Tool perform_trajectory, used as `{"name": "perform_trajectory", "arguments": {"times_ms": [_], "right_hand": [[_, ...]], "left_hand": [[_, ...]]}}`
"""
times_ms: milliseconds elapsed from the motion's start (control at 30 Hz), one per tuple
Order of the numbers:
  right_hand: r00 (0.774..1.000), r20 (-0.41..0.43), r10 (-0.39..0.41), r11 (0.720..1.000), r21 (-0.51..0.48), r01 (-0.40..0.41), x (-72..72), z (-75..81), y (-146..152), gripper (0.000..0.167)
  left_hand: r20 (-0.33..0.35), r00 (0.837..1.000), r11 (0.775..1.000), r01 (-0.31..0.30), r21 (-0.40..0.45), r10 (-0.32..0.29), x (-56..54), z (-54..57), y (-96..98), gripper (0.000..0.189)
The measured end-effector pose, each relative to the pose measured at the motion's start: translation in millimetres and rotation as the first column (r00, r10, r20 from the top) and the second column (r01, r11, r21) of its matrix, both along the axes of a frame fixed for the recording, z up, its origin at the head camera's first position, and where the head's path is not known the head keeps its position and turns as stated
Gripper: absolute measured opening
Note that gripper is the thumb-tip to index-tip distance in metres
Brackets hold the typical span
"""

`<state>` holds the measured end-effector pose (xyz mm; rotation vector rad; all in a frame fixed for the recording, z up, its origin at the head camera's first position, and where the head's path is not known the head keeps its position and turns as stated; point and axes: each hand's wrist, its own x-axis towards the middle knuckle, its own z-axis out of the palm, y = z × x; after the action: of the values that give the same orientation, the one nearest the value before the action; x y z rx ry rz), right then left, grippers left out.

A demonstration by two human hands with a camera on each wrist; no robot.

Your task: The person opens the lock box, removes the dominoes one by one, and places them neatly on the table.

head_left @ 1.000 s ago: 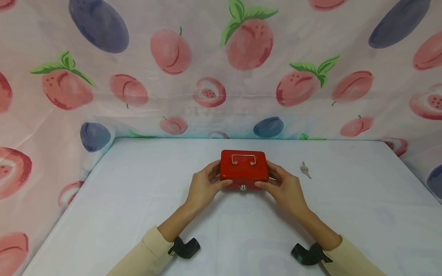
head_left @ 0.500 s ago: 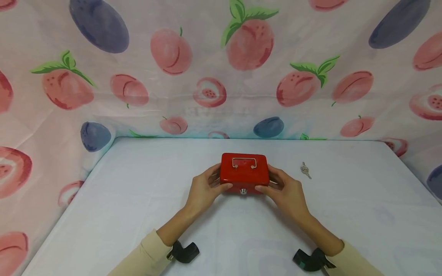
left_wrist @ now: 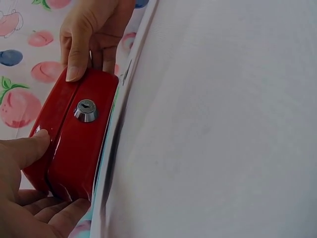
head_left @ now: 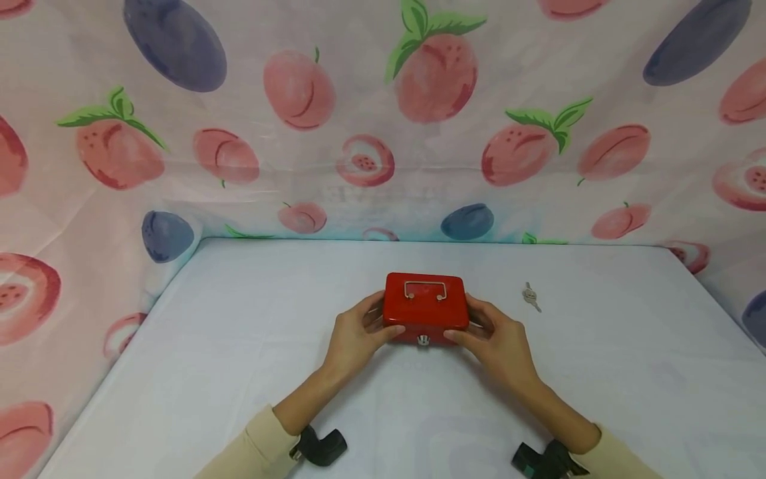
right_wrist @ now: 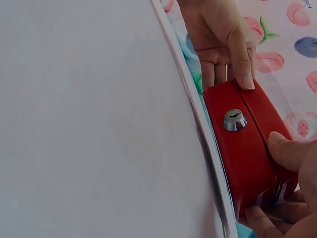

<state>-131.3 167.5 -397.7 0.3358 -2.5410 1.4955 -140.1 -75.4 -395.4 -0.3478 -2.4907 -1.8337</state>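
A small red cash box (head_left: 426, 305) with a folded wire handle on its lid faces me in the head view. Its lid is down, and a silver keyhole lock (left_wrist: 86, 110) shows on the front face in both wrist views. My left hand (head_left: 353, 339) grips the box's left end, thumb at the front corner and fingers along the side. At the opposite end my right hand (head_left: 503, 342) holds it the same way, its thumb (right_wrist: 283, 148) lying near the lid seam. Parts of the fingers are hidden behind the box.
To the right of the box, a set of small silver keys (head_left: 530, 297) lies on the white table (head_left: 287, 286). A fruit-printed cloth (head_left: 359, 100) hangs behind and at the sides of the table. Black wrist cameras sit at both sleeves.
The red cash box has come a little nearer to me, carried by both hands, whose hold looks the same. The keys have stayed in place.
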Motion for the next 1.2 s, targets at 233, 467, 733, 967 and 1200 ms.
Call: {"name": "perform_trajectory", "arguments": {"times_ms": [233,467,733,967,1200], "right_hand": [[1.0,0.002,0.008,0.999,-0.036,-0.008,2.9,-1.8,-1.5,0.068],[1.0,0.016,0.001,1.0,-0.026,-0.001,4.6,-2.3,-0.3,0.067],[1.0,0.017,0.004,1.0,-0.009,-0.004,6.9,-4.9,1.8,0.069],[1.0,0.016,0.001,1.0,-0.003,-0.001,9.1,-4.8,2.3,0.069],[1.0,0.027,0.003,1.0,-0.013,-0.003,10.2,-5.1,1.8,0.069]], "left_hand": [[-0.01,1.0,1.0,-0.001,0.017,0.001,3.3,-2.6,-0.6,0.066],[-0.025,1.0,1.0,0.008,0.012,-0.008,5.1,-5.9,0.4,0.066],[-0.032,0.999,0.999,0.031,0.031,-0.03,10.9,-1.1,2.6,0.065],[-0.029,0.999,0.999,0.038,0.031,-0.037,21.9,21.4,6.1,0.062],[-0.068,0.997,1.0,0.03,0.002,-0.03,10.1,-11.3,2.2,0.067]]}}
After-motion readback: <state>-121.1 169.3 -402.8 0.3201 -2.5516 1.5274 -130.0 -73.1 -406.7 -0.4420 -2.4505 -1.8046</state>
